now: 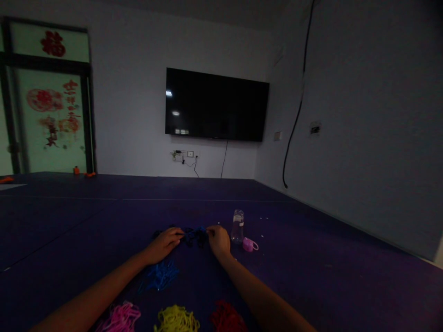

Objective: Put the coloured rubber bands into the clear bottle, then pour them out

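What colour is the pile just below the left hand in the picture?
The pile is blue, seen best in the head view.

Left forearm: yours is bare along its visible length, slim, tapering smoothly.
Left wrist: bare, narrower than your hand.
Left hand: ungloved, with slender fingers whose nails are too dim for you to make out.
Right forearm: bare like your other one, broader near the lower edge of your view.
Right wrist: bare and slim.
Right hand: ungloved, your knuckles rounded, fine markings lost in the dimness.
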Tool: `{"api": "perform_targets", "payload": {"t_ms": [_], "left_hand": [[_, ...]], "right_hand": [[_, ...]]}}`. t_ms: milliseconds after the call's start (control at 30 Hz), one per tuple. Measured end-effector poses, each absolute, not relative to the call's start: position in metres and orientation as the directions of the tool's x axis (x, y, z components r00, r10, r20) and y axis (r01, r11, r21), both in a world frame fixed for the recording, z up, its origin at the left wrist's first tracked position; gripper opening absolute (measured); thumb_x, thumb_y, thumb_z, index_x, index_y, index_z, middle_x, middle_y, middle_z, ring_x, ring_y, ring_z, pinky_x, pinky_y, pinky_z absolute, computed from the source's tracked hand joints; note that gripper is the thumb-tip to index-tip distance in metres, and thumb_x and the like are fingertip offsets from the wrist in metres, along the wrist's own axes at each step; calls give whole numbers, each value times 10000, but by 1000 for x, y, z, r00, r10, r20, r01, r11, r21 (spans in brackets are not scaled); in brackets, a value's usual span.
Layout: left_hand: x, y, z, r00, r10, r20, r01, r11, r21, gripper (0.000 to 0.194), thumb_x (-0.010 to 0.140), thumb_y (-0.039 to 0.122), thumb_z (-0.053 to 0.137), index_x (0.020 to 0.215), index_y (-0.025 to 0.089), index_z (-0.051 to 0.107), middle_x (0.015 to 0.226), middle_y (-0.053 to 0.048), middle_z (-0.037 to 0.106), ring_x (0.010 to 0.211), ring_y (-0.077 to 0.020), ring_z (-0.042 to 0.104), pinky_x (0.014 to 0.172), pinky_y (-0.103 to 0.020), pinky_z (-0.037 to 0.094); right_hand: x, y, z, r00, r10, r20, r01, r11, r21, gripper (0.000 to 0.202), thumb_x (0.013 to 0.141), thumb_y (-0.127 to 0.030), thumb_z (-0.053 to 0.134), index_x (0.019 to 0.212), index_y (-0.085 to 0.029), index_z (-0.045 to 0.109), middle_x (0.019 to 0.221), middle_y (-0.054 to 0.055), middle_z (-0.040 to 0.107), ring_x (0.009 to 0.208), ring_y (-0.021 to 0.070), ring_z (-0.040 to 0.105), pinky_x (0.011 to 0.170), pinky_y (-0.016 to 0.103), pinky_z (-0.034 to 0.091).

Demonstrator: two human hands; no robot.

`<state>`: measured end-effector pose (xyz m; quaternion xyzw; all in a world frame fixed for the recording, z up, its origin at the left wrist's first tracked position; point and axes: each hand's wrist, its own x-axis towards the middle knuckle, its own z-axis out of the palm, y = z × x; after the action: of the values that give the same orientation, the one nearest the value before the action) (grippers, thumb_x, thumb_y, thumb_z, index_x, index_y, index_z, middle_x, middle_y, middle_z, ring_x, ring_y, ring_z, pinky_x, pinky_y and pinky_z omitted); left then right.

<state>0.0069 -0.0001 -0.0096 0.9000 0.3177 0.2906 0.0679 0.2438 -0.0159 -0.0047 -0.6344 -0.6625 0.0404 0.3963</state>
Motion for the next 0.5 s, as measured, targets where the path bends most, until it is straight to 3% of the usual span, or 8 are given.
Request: {"api": "perform_targets", "payload": {"t_ms": [133, 300, 500], "left_hand": [[8, -5, -4, 516, 659, 547, 557, -744, 369, 339, 914, 337, 395, 1107, 218, 647, 1157, -64, 624, 1077, -194, 556, 964, -363, 426], [5, -4, -2, 403, 693, 598, 590, -696, 409, 268, 839, 385, 519, 917, 216, 711, 962, -58, 686, 907, -201, 627, 863, -346, 487], [3, -5, 2, 319, 748, 582, 629, -627, 459, 223, 790, 376, 570, 746, 199, 698, 814, -52, 697, 789, -202, 636, 770, -318, 483]], "right_hand": [[243, -15, -3, 103, 868, 486, 800, 218, -559, 231, 831, -167, 513, 913, -202, 726, 941, 65, 718, 938, 196, 646, 815, 252, 453], [241, -16, -3, 92, 867, 489, 790, 235, -566, 233, 837, -164, 507, 914, -203, 723, 930, 60, 718, 897, 188, 654, 786, 245, 456], [237, -23, 5, 7, 865, 501, 781, 308, -543, 180, 835, -196, 544, 862, -199, 722, 891, 42, 715, 853, 172, 645, 767, 234, 445]]}}
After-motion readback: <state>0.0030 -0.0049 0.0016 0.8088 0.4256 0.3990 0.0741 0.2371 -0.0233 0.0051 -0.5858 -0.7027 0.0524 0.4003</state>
